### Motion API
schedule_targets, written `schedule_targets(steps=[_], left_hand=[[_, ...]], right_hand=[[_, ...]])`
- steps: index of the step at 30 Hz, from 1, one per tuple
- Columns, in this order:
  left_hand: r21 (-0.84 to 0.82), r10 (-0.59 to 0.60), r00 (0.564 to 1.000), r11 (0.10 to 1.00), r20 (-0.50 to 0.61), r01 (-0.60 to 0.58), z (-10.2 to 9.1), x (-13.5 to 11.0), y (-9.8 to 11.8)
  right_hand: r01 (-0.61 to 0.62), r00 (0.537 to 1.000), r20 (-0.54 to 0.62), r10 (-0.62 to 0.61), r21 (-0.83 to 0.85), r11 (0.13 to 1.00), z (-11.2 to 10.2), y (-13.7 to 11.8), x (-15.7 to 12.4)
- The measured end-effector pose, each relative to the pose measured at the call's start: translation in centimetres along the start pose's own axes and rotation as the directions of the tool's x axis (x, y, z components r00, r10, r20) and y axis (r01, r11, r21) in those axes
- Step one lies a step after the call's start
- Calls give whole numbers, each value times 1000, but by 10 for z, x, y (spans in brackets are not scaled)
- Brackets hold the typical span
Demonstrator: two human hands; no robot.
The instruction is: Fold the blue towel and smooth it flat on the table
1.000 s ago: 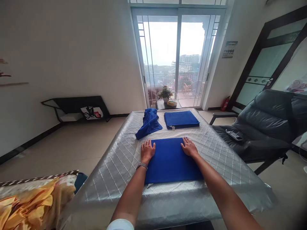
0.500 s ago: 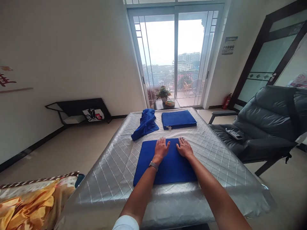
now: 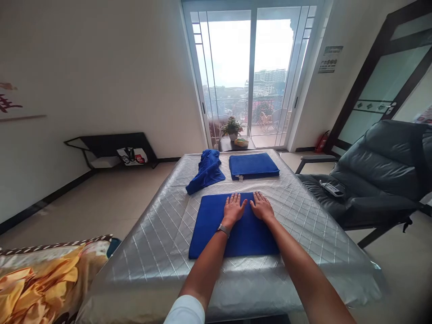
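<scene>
My left fingers (image 3: 232,199) and right fingers (image 3: 258,198) lie outstretched on the cloth (image 3: 207,225), gripping nothing. It rests by the near edge of the bench (image 3: 151,252).

This looks like a living room in a home, high up in a building. At the far side, a sliding glass door (image 3: 253,90) opens onto a balcony with a railing (image 3: 232,100), and rooftops and a tall block show beyond. A potted plant (image 3: 232,129) stands before the glass. On the right are a padded dark armchair (image 3: 374,155) and a frosted-glass door (image 3: 374,90); on the near left, orange cloth (image 3: 45,285) lies heaped on patterned fabric (image 3: 92,253). The fire extinguisher (image 3: 321,142) and wall notice (image 3: 330,60) could equally suit lodgings.
</scene>
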State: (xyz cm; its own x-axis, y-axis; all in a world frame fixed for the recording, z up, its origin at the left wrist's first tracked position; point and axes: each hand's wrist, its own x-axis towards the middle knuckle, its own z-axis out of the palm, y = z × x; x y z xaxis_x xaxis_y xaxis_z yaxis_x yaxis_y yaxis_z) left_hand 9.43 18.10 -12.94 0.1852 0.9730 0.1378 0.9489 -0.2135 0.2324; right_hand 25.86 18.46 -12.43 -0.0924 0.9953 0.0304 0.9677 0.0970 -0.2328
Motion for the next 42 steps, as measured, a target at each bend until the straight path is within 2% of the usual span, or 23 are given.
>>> schedule_targets(steps=[7,9,11,16,22,24,29,35,37,39,42], left_hand=[[123,-234,971,963,-56,239,-22,-22,-108],[119,-267,961,954,-69,274,-25,-30,-127],[117,-275,958,952,-75,282,-26,-34,-136],[116,-277,955,951,-102,288,-28,-35,-130],[83,-286,952,952,-111,295,-31,-36,-127],[82,-286,951,952,-115,296,-30,-36,-128],[93,-280,954,953,-107,290,-29,-36,-126],[139,-289,951,943,-110,303,-42,-36,-121],[154,-292,947,938,-137,311,-47,-33,-111],[138,-249,952,952,-178,275,-50,-29,-90],[73,-62,982,994,-180,76,-40,-27,-37]], right_hand=[[-20,999,33,21,-19,1000,-1,0,1],[-21,999,40,22,-26,999,-2,0,1],[-19,999,39,20,-34,999,-2,0,1],[-10,1000,2,11,-82,997,-5,-6,-2],[14,979,-200,-43,-148,989,-14,-16,-20],[-2,986,-165,-21,-138,990,-15,-15,-30],[-2,999,51,6,-83,997,-8,-5,-54],[1,999,40,3,-82,997,1,0,-62],[-3,1000,30,6,-80,997,2,-1,-61],[-2,1000,21,3,-76,997,2,-2,-60],[8,1000,9,-8,-72,997,1,-2,-61]])
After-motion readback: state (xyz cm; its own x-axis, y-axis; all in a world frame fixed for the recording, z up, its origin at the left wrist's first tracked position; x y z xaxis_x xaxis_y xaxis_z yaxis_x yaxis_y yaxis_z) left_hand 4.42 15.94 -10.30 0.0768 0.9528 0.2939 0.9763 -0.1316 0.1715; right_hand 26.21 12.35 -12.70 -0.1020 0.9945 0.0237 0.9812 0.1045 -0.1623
